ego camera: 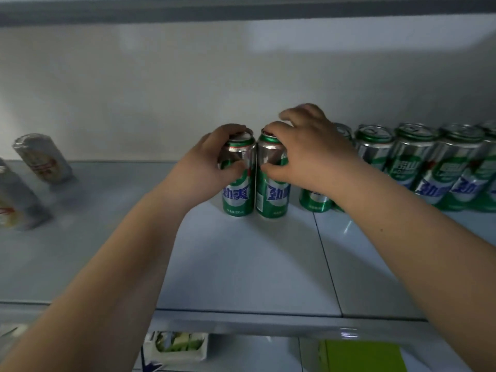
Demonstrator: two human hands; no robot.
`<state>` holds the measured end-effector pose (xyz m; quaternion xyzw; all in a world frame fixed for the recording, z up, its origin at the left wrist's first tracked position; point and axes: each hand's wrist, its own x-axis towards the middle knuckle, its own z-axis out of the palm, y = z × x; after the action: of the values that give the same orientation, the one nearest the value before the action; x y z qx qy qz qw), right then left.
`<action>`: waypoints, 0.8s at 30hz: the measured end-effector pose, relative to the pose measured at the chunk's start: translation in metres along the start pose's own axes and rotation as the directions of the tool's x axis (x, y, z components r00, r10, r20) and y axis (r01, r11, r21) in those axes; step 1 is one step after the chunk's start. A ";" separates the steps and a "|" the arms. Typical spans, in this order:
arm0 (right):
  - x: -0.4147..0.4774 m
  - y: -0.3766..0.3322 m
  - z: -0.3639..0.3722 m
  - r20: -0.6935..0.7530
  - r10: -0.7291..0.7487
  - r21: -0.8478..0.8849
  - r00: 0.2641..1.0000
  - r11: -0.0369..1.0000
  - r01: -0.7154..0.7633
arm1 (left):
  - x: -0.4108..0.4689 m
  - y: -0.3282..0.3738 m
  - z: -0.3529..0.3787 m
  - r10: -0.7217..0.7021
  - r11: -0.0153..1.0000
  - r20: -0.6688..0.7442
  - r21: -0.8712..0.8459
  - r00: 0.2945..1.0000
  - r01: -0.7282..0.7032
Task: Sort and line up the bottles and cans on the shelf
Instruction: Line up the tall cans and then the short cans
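Two green and silver cans stand upright side by side, touching, on the white shelf (241, 264). My left hand (206, 162) grips the left green can (239, 194) round its upper half. My right hand (308, 154) grips the right green can (272, 197) the same way. To the right, a row of several matching green cans (418, 162) runs along the shelf, its nearest can (314, 200) partly hidden behind my right wrist.
Two white and silver cans (43, 157) (13, 197) stand at the far left of the shelf. The shelf's back wall (188, 89) rises just behind the cans. Below the front edge, a lower shelf holds a white pack (177, 345) and a yellow-green box (362, 355).
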<state>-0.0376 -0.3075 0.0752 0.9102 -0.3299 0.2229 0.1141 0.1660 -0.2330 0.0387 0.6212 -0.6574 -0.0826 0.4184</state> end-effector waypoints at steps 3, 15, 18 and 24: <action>-0.003 0.009 -0.004 -0.014 -0.042 -0.119 0.999 0.992 0.040 | 0.006 0.002 0.009 0.023 1.000 -0.003 -0.006 1.000 -0.023; -0.014 0.016 0.007 -0.046 0.109 -0.060 0.993 0.992 -0.112 | 0.003 -0.020 0.045 0.173 0.975 -0.116 -0.121 0.978 -0.186; -0.028 0.008 0.030 -0.220 0.137 -0.079 0.966 0.984 -0.158 | -0.002 -0.030 0.055 0.221 0.960 -0.151 -0.139 0.964 -0.242; -0.036 0.000 0.054 -0.429 0.127 -0.120 0.894 0.973 -0.196 | -0.002 -0.039 0.060 0.274 0.936 -0.153 -0.186 0.950 -0.300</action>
<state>-0.0446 -0.3067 0.0108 0.7984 -0.3892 0.3944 0.2356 0.1557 -0.2646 -0.0245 0.4757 -0.7015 -0.0495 0.5283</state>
